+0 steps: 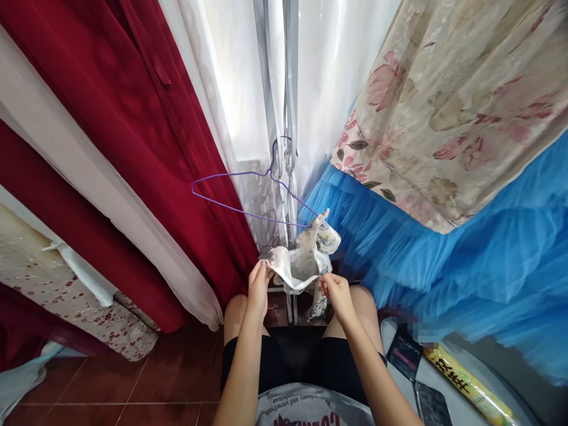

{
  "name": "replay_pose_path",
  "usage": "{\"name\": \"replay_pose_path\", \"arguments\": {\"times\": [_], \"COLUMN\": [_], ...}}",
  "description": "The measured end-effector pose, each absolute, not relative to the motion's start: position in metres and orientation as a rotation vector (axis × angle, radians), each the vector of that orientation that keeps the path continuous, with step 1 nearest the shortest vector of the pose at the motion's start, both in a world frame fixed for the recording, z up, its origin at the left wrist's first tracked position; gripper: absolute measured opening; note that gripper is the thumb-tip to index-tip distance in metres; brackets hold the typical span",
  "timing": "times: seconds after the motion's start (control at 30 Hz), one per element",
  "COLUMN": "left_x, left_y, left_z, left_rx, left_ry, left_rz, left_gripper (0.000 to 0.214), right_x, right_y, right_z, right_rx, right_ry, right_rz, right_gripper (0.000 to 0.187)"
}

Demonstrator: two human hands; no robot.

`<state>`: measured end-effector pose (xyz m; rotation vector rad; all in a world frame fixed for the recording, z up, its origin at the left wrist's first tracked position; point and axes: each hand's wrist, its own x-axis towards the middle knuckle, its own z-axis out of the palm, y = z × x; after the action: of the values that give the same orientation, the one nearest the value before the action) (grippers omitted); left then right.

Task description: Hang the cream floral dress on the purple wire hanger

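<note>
A purple wire hanger (pixel 231 175) is hooked on grey-white straps that hang in front of me. Its right end runs into a white floral garment (pixel 306 254), which drapes down from there. My left hand (pixel 258 290) pinches the garment's left edge with closed fingers. At the lower right, my right hand (pixel 336 290) is closed on another part of the same edge, so the cloth sags in a curve between the two hands. The hanger's left end is bare. The garment's exact kind cannot be made out, and its lower part hangs between my knees.
Red curtains (pixel 177 136) hang on the left and a white curtain (pixel 337 53) behind the hanger. Right of these are a floral cloth (pixel 426 118) and blue tulle (pixel 399 260). A grey seat (pixel 457 361) holds a black phone (pixel 404 353), another dark flat object (pixel 430 403) and a yellow packet (pixel 470 381).
</note>
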<state>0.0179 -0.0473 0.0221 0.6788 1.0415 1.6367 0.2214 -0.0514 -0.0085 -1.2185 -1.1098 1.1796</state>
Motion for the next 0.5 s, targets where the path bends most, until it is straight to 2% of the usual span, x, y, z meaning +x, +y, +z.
{"name": "replay_pose_path", "arguments": {"times": [0.1, 0.17, 0.2, 0.27, 0.3, 0.33, 0.43, 0.5], "left_x": [0.034, 0.045, 0.05, 0.058, 0.062, 0.065, 0.068, 0.064], "left_y": [-0.064, -0.074, -0.079, -0.089, -0.093, -0.096, -0.102, -0.103], "left_z": [0.042, 0.053, 0.057, 0.064, 0.067, 0.069, 0.076, 0.078], "left_rx": [0.921, 1.106, 1.19, 1.333, 1.395, 1.452, 1.531, 1.506], "left_ry": [0.969, 0.964, 0.97, 0.985, 0.99, 0.989, 0.973, 0.961], "left_rz": [1.572, 1.51, 1.487, 1.457, 1.444, 1.431, 1.394, 1.368], "left_gripper": [0.037, 0.033, 0.031, 0.028, 0.027, 0.026, 0.026, 0.023], "right_x": [0.223, 0.221, 0.22, 0.216, 0.214, 0.212, 0.208, 0.207], "right_y": [-0.061, -0.066, -0.069, -0.076, -0.079, -0.082, -0.091, -0.098], "right_z": [-0.011, -0.002, 0.005, 0.023, 0.031, 0.039, 0.052, 0.052], "right_rx": [-1.228, -1.177, -1.115, -0.947, -0.877, -0.839, -0.89, -0.952], "right_ry": [-1.193, -1.301, -1.364, -1.481, -1.516, -1.536, -1.506, -1.418], "right_rz": [1.19, 1.192, 1.223, 1.34, 1.401, 1.443, 1.462, 1.451], "right_gripper": [0.028, 0.016, 0.019, 0.05, 0.058, 0.055, 0.02, 0.022]}}
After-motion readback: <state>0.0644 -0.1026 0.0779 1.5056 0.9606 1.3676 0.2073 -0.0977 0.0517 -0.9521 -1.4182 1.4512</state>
